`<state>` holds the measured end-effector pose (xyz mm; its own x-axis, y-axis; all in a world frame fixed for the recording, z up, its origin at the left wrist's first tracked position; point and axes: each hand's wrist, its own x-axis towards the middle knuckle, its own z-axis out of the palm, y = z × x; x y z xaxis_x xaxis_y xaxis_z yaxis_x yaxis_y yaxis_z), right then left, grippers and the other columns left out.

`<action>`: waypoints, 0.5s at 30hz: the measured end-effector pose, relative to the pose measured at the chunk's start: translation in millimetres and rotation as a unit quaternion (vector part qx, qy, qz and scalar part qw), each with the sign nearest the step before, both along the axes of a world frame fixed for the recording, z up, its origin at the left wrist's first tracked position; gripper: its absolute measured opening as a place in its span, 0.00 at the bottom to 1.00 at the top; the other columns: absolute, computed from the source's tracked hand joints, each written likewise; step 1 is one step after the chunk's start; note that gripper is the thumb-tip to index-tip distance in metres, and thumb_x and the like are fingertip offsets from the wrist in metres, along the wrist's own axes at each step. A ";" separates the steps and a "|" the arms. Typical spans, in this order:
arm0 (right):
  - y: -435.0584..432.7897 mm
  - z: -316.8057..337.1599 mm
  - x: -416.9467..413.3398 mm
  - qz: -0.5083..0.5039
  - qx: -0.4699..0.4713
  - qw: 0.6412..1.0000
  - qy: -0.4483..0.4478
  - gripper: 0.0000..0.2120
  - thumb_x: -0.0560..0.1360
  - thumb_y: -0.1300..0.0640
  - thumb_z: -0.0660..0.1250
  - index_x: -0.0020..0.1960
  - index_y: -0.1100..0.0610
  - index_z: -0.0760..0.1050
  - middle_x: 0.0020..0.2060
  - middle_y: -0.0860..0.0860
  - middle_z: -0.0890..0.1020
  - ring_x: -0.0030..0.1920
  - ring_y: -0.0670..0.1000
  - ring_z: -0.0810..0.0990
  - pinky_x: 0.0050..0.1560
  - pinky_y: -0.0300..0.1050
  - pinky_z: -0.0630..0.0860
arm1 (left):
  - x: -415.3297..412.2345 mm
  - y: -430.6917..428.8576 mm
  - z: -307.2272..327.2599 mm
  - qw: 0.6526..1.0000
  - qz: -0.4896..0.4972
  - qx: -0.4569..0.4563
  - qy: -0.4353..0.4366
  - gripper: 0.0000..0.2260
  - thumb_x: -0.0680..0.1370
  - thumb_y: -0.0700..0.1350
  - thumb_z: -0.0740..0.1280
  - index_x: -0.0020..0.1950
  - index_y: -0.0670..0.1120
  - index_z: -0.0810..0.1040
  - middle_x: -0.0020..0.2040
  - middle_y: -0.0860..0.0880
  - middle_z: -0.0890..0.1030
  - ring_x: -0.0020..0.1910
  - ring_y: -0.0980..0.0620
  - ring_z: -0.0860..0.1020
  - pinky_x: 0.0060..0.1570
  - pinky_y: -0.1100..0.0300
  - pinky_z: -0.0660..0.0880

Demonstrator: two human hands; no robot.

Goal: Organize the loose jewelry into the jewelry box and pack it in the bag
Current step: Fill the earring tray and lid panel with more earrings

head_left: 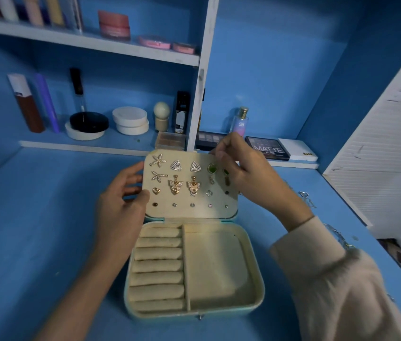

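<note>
1. The jewelry box (194,271) lies open on the blue tabletop (47,242), and all places below are given from this box
2. Its lid (191,185) stands up at the far side and carries a cream earring panel; the near half has ring rolls (157,267) on the left and one bare compartment (216,267) on the right
3. On the panel sit starfish earrings (158,160), triangle earrings (175,165), gold butterfly earrings (175,187), a gold heart stud (155,191) and a row of small studs along the bottom
4. The left hand (120,205) holds the left edge of the lid, its grip closed on that edge with the thumb in front of the panel
5. The right hand (243,173) is at the upper right corner of the lid, its grip pinched together next to a green earring (211,168); whether something is between the fingertips I cannot tell
6. To the right of the box, a silver chain (337,236) lies on the tabletop, partly hidden by the cream sleeve (342,279)
7. Behind the box, a shelf (84,143) carries cosmetics, and a palette marked MATTE (267,148) lies behind the right hand
</note>
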<state>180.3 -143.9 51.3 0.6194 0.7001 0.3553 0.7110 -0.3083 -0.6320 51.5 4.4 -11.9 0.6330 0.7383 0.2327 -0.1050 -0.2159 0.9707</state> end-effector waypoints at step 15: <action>-19.7 7.7 -10.9 0.025 0.022 0.999 0.001 0.04 0.80 0.62 0.58 0.46 0.57 0.67 0.45 0.56 0.82 0.45 0.57 0.78 0.41 0.41 0.70 | -16.1 -110.2 29.8 0.824 -0.204 -0.528 -0.013 0.32 0.54 0.31 0.66 0.59 0.43 0.78 0.53 0.47 0.84 0.53 0.53 0.81 0.51 0.56 0.75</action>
<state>169.4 -163.6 59.0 0.5852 0.7133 0.3857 0.7232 -0.2441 -0.6460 35.4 -105.8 17.9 0.8840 0.2647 -0.3854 0.0164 0.8063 0.5913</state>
